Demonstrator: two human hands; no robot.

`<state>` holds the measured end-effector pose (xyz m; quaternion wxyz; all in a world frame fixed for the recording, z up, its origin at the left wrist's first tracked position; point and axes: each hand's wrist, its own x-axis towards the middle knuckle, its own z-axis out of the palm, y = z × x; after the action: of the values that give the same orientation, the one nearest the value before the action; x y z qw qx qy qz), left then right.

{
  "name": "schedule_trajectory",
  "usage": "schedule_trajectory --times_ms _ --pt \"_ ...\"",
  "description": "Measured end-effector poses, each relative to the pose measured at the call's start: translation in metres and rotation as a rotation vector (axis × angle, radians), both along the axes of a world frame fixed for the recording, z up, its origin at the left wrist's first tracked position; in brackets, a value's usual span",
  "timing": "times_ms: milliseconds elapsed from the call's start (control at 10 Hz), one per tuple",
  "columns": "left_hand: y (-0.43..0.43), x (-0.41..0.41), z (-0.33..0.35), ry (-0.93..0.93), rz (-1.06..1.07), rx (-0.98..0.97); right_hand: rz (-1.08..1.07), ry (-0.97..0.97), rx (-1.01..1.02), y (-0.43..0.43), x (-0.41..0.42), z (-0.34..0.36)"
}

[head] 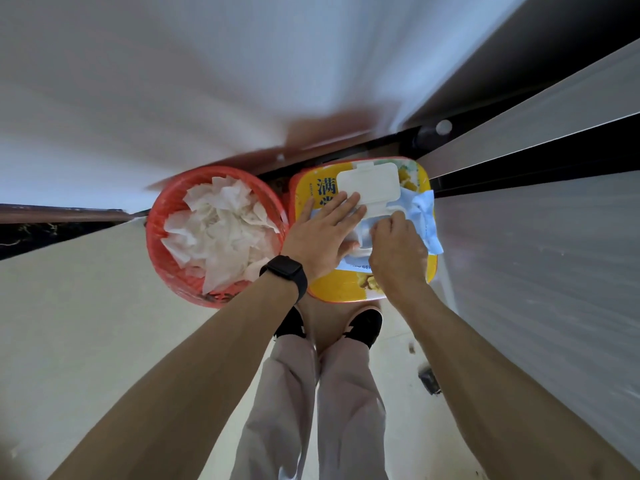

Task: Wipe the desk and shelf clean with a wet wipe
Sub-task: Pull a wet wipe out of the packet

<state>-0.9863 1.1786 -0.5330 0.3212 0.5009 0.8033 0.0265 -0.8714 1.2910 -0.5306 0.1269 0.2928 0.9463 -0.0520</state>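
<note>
A yellow wet-wipe pack [349, 289] lies on the floor in front of my feet, its white flip lid [369, 187] standing open. My left hand [323, 233] presses flat on the pack with straight fingers, wearing a black watch at the wrist. My right hand [394, 251] is curled at the pack's opening and pinches a white-blue wet wipe [424, 216], which spreads out to the right over the pack's edge.
A red basket [162, 265] full of crumpled used wipes stands to the left of the pack. White panels [536, 258] rise close on the right, and a white blurred surface fills the top. A small dark object [429, 381] lies on the floor at right.
</note>
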Motion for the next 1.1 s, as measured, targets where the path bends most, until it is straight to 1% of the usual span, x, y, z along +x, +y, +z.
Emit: schedule_trajectory --times_ms 100,200,300,400,500,600,800,900,1000,1100 --pt "0.002 0.0 0.003 0.005 0.006 -0.013 0.01 0.01 0.019 -0.002 -0.003 -0.002" --pt "0.003 0.001 0.004 0.017 -0.004 -0.022 -0.048 0.081 -0.136 0.003 0.004 -0.009" --pt "0.001 0.002 0.004 0.028 -0.016 -0.014 0.08 0.236 -0.25 0.013 0.018 -0.012" --pt "0.001 0.003 0.004 0.03 -0.021 -0.01 0.075 0.374 -0.262 0.017 0.022 -0.005" --pt "0.002 0.003 0.006 0.029 -0.021 -0.015 -0.099 0.361 -0.367 0.012 0.021 -0.003" --pt "0.003 0.003 0.006 0.035 -0.027 -0.024 -0.189 0.325 -0.405 0.007 0.024 -0.007" --pt "0.003 0.005 0.005 0.051 -0.034 -0.022 -0.096 0.347 -0.29 0.003 0.022 -0.004" --pt "0.003 0.006 0.005 0.053 -0.029 -0.019 -0.079 0.328 -0.324 0.008 0.022 -0.003" --pt "0.003 0.006 0.005 0.057 -0.03 -0.021 -0.08 0.281 -0.297 0.013 0.022 -0.008" --pt "0.004 0.006 0.005 0.057 -0.024 -0.027 0.042 0.229 -0.19 0.014 0.024 -0.016"
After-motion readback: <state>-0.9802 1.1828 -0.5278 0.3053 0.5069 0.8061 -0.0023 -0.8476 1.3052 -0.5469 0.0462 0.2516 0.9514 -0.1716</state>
